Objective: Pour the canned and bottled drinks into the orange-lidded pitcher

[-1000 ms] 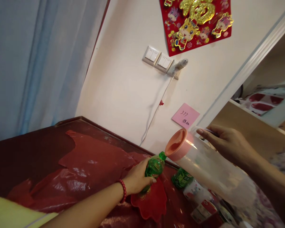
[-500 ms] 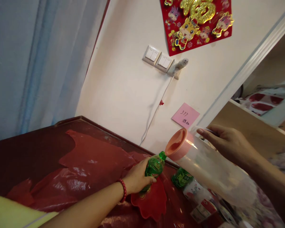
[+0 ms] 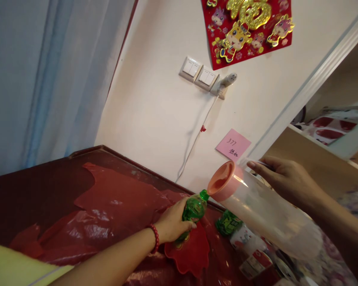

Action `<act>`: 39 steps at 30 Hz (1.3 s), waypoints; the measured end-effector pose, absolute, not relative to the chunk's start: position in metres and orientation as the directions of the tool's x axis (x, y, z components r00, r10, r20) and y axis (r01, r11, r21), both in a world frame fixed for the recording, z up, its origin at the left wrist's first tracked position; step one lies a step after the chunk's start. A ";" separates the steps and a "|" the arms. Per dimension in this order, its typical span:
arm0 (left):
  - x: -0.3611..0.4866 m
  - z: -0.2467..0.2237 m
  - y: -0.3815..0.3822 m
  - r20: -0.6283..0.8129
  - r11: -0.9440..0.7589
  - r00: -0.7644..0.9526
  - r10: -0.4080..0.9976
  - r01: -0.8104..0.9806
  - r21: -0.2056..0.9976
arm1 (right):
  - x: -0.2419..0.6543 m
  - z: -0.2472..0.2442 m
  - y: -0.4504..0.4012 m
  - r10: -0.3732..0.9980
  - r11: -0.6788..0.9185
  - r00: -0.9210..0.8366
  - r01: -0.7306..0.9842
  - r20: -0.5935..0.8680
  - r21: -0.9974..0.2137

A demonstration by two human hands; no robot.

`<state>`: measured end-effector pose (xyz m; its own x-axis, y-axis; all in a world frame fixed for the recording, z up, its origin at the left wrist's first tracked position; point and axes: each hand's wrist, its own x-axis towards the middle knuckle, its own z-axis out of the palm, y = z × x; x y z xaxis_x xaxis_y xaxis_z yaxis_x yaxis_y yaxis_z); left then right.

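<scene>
My left hand (image 3: pixel 175 222), a red bead bracelet on its wrist, is wrapped round a green plastic bottle (image 3: pixel 193 208). The bottle stands slightly tilted over a red scalloped mat (image 3: pixel 188 252), its narrow mouth pointing up. From the right, my right hand (image 3: pixel 282 172) grips a clear pitcher (image 3: pixel 265 214) by its handle. The pitcher lies steeply tipped, and its pink lid (image 3: pixel 223 180) is right at the bottle's mouth. Whether liquid passes between them is too fine to make out.
A red plastic sheet (image 3: pixel 116 198) covers part of the dark table (image 3: pixel 26 186). Right of the bottle are a green package (image 3: pixel 228 222) and a red-and-white box (image 3: pixel 255 264). A white cord (image 3: pixel 193 143) hangs down the wall to the table's back edge. A blue curtain (image 3: pixel 47 79) hangs at left.
</scene>
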<state>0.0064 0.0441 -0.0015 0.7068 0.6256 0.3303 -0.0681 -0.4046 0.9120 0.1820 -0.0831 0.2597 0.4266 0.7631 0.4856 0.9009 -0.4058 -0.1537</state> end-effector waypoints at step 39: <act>0.004 0.003 0.043 0.331 -0.410 0.707 0.625 -0.063 0.910 | 0.182 0.261 -0.085 0.790 -0.367 0.392 0.918 0.471 -0.150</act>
